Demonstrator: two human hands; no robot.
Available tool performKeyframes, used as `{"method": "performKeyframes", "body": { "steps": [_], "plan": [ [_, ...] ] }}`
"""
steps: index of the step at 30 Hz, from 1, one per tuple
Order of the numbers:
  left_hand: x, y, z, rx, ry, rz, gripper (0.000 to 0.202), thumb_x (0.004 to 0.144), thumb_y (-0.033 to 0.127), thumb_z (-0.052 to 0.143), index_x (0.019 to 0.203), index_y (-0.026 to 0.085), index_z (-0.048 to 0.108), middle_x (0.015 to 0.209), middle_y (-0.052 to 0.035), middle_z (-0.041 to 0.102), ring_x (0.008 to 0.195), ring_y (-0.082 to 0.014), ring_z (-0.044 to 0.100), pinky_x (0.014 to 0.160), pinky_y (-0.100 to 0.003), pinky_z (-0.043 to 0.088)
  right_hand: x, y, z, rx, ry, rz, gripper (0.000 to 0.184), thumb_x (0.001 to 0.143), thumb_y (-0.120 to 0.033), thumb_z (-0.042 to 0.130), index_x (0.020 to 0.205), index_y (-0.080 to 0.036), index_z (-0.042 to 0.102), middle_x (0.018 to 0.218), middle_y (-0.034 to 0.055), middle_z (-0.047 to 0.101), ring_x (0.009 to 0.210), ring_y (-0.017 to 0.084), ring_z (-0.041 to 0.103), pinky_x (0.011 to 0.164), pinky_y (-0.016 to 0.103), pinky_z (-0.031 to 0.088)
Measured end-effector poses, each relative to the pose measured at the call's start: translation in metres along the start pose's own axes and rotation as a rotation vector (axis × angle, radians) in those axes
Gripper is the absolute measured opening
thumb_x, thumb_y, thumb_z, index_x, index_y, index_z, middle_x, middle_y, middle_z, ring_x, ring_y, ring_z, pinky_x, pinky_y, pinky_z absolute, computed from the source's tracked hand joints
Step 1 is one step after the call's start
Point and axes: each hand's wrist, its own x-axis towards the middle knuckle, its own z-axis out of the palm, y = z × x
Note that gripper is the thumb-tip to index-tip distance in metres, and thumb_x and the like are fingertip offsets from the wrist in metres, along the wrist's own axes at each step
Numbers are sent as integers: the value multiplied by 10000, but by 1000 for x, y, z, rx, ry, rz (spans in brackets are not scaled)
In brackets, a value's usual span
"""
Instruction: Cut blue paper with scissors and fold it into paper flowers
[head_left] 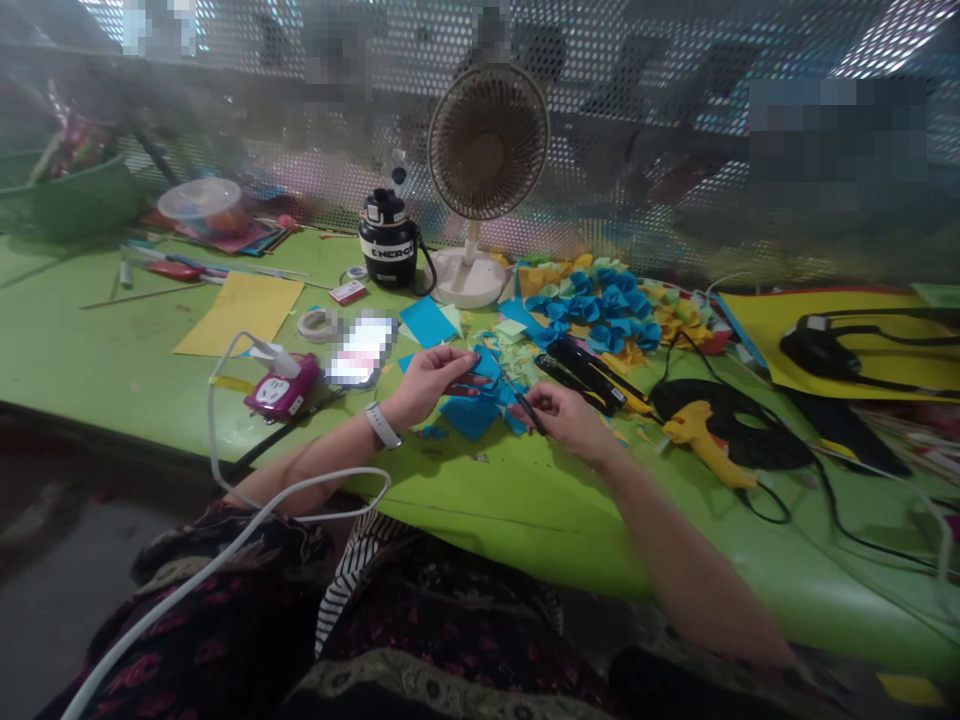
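My left hand [431,385] pinches a piece of blue paper [487,368] between its fingers. My right hand [566,420] is shut on a pair of black-handled scissors [529,410], whose thin blades reach toward that paper. Just below the hands, a larger blue paper scrap [469,417] lies on the green table [510,510]. Small blue and pale green paper cuttings [521,360] are scattered around both hands. A white band sits on my left wrist.
Blue paper flowers [600,310] lie beyond the hands, beside black staplers [585,375]. A yellow glue gun [705,435] lies to the right. A fan [487,145], black flask [388,240], pink socket [281,388], blurred phone [361,350] and white cable [225,535] are also present.
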Motion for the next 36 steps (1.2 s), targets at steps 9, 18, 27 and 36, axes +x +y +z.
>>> {"method": "performKeyframes", "body": {
  "steps": [9, 18, 27, 36],
  "plan": [
    [0, 0, -2, 61, -86, -12, 300, 722, 299, 840, 833, 102, 643, 698, -26, 701, 657, -156, 729, 558, -208, 572, 1, 1, -1, 7, -36, 2, 559, 540, -649, 813, 705, -208, 510, 615, -38, 529, 582, 124, 485, 539, 266, 348],
    [3, 0, -4, 64, -58, 7, 282, 723, 292, 835, 835, 106, 655, 730, -29, 709, 640, -141, 718, 551, -206, 572, 0, -1, -1, -17, -31, -16, 548, 566, -661, 793, 674, -222, 483, 593, -38, 506, 569, 124, 463, 536, 273, 346],
    [2, 4, -6, 120, -135, -11, 274, 732, 305, 828, 809, 109, 653, 683, -19, 693, 609, -133, 711, 574, -212, 581, -1, -1, -1, -3, -41, -2, 559, 551, -667, 796, 682, -214, 495, 601, -43, 495, 574, 119, 452, 535, 265, 324],
    [4, 5, -10, 134, -141, 4, 290, 722, 334, 829, 819, 117, 663, 683, -16, 688, 594, -124, 696, 552, -211, 567, -2, -4, -4, -18, -46, -6, 572, 545, -680, 795, 665, -218, 479, 580, -46, 489, 554, 115, 450, 524, 263, 330]
  ]
}}
